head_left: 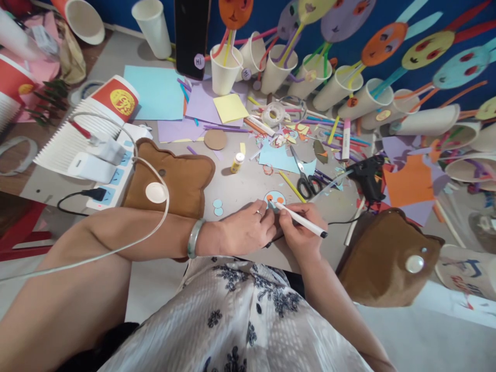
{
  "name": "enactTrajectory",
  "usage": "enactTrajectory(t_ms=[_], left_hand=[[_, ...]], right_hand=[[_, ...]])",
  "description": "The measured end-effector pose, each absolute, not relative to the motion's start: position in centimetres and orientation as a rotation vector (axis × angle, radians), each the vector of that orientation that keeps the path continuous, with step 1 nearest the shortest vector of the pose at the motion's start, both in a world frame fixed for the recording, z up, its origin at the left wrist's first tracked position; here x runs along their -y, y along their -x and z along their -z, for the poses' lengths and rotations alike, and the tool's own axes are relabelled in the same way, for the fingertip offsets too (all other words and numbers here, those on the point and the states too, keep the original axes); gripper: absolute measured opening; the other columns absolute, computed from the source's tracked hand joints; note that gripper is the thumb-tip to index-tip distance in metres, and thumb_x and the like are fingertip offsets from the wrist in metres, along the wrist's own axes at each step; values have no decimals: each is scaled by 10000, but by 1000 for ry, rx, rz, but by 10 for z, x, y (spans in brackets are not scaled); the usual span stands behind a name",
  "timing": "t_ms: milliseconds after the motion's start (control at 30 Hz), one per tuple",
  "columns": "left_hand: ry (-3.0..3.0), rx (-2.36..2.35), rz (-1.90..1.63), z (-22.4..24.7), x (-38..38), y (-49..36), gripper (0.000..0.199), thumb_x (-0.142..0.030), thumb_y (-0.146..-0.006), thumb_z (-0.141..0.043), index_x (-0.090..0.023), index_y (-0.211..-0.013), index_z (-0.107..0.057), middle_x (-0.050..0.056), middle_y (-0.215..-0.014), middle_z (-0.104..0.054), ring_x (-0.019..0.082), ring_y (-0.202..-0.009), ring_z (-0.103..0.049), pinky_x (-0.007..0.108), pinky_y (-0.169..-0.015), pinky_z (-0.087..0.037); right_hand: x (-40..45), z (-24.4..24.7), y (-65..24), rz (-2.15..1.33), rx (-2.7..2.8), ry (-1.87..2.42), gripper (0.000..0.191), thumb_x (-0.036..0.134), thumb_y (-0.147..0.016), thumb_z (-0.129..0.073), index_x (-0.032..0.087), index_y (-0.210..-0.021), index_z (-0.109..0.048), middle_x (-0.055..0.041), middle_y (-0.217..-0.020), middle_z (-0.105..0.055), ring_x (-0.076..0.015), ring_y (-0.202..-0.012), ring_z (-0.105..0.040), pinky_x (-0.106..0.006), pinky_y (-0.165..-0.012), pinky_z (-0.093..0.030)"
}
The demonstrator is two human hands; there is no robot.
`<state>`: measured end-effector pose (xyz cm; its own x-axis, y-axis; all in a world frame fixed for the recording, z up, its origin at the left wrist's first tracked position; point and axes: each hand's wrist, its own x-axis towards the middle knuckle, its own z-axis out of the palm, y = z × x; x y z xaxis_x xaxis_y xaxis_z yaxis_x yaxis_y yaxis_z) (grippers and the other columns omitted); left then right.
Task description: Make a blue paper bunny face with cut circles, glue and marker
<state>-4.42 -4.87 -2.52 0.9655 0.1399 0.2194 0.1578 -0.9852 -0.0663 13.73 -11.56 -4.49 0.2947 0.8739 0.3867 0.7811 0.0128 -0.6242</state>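
From my screen, the right hand (301, 233) is clamped on a marker (307, 222), tip over the blue paper face (275, 196), its lower edge hidden. At seven o'clock, the left hand (246, 228) crowds it (gripping? I can't tell).

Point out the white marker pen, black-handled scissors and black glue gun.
White marker pen (304, 221): head view, mid-barrel.
Black-handled scissors (301, 168): head view, near the pivot.
Black glue gun (367, 174): head view, main body.
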Motion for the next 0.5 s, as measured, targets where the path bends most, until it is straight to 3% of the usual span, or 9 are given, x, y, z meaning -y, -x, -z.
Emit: enactTrajectory(t_ms=[500], left_hand=[[3027, 224, 347, 27, 49, 44, 332, -133, -1011, -444, -85, -1207, -708, 203, -1223, -723, 278, -1012, -682, 470, -985, -422]], right_hand=[[116, 45, -137, -171, 1476, 1778, 93, 321, -891, -671, 231, -870, -663, -21, -732, -758, -195, -620, -723, -324, -593, -600]])
